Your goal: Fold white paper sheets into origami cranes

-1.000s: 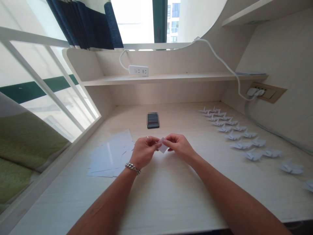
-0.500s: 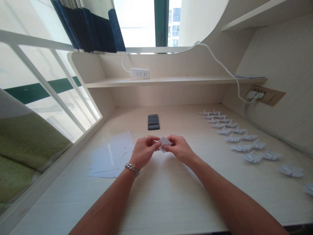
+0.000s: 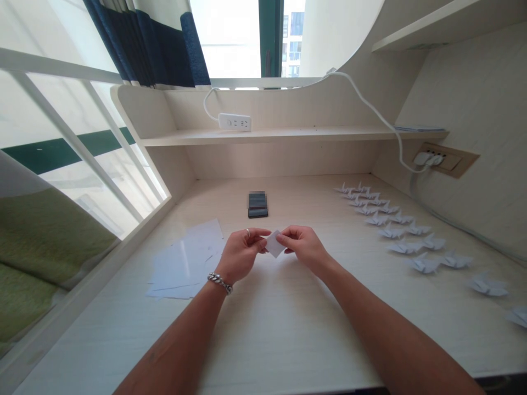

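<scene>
- Now the left hand [image 3: 239, 253] pinches a small paper square's [image 3: 274, 246] left corner, thumb against fingers.
- The right hand [image 3: 303, 247] pinches its right side likewise.
- Beside the left hand: white sheets [image 3: 186, 262].
- Beyond both hands: a dark phone [image 3: 257, 204].
- Well right of them: folded paper cranes [image 3: 405, 248].

Bare desk [image 3: 284, 334] between my forearms [image 3: 362, 302], room to pull back. Paper sheets [image 3: 185, 260] just outside my left hand [image 3: 239, 253]. Dark device [image 3: 257, 204] ahead, slightly left. Open strip right of my right hand [image 3: 303, 245], then paper cranes [image 3: 406, 247]. Back panel [image 3: 284, 160] stops reach.
</scene>
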`<state>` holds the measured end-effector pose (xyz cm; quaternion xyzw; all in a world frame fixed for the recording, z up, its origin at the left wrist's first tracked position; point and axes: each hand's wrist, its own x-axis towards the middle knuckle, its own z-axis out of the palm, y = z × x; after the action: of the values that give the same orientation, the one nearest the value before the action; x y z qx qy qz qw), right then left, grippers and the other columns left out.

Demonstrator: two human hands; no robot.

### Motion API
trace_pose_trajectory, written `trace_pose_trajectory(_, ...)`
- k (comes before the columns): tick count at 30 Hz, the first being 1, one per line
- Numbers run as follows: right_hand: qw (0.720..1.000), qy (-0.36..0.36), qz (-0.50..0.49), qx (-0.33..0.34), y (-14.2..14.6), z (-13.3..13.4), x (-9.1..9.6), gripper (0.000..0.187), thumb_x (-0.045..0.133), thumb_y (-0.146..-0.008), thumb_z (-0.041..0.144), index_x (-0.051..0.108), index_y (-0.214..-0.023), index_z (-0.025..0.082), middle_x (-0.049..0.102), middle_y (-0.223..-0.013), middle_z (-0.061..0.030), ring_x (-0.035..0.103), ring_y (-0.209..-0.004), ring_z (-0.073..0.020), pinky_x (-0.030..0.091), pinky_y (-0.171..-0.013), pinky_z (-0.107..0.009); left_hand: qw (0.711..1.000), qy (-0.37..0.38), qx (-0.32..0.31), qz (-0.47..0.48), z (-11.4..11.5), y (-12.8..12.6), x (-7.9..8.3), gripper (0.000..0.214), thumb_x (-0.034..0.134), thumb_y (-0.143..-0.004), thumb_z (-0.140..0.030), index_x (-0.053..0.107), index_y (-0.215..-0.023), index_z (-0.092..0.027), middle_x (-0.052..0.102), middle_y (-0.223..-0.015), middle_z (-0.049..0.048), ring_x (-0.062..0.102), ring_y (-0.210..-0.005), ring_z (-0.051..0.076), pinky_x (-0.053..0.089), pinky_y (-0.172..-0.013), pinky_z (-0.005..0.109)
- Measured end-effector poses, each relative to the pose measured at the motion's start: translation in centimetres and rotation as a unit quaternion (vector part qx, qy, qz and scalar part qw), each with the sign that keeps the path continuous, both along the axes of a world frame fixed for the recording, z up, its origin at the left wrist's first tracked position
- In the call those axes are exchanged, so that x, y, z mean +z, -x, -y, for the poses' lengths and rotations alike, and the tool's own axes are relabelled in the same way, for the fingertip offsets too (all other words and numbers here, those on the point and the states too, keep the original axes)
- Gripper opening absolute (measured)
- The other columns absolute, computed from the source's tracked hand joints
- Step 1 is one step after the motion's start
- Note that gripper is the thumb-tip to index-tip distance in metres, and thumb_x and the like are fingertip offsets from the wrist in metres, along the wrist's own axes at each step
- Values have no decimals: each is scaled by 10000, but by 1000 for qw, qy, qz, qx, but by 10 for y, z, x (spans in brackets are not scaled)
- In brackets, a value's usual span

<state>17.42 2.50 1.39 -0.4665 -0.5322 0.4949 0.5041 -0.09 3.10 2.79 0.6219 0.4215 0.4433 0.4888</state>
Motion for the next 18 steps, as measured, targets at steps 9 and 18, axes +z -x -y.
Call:
trace_pose_trajectory(9,999,6,-27,-30,-1,-1,1,329,753,-630,471,682,-689,155,659,-667,-23,586,-637,-151,470,-587,-283,999,-12,15,-38,-4,2,-6,301,725,-736,-383,679,-874,-120,714,-739,69,644,-689,166,497,-661,286)
trace_pose_trajectory(18,986,-94,135,-1,-8,6,8,153,707,-738,326,765,-766,187,737,-762,-37,601,-711,-166,439,-693,-300,984,-106,52,-136,-4,6,-2,246,626,-817,-390,730,-796,-167,683,-681,30,592,-636,143,456,-620,255)
